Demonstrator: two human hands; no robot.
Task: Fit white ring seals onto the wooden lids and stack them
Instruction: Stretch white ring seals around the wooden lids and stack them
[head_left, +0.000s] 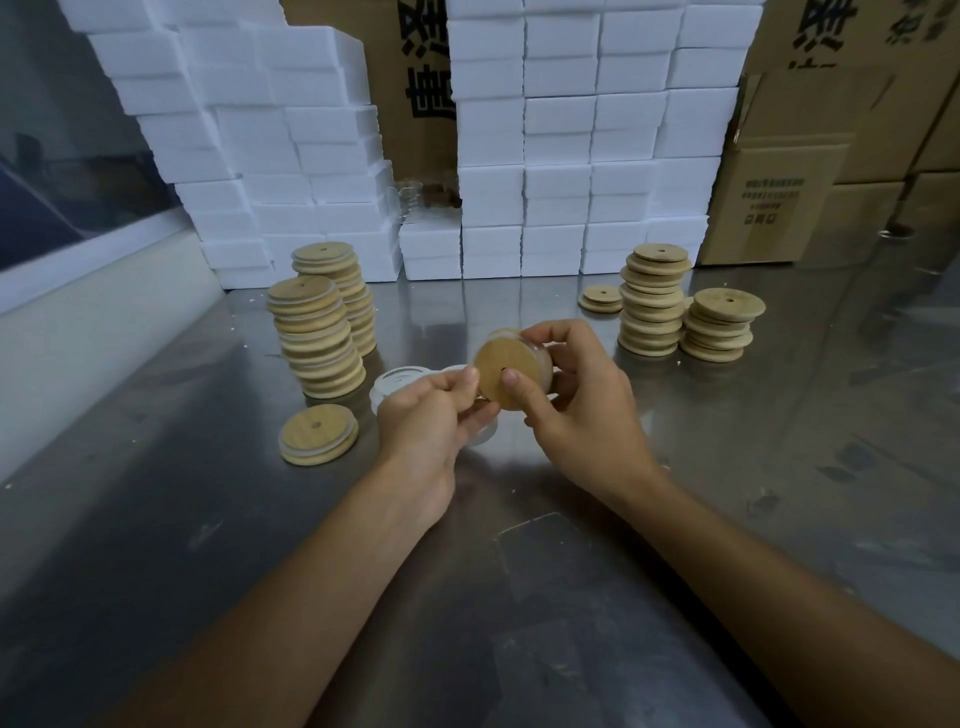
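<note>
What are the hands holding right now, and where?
One wooden lid, upright on edge between both hands: right hand around its right rim, left hand pinching the left rim.

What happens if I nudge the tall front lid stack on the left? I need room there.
The front left stack already leans with offset lids, so a push would probably topple it. The metal table looks smooth; lids may slide. Being round, fallen ones could roll.

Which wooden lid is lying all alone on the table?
The single lid near the left hand, in front of the tall left stacks. Every other lid sits in a pile or is held.
</note>
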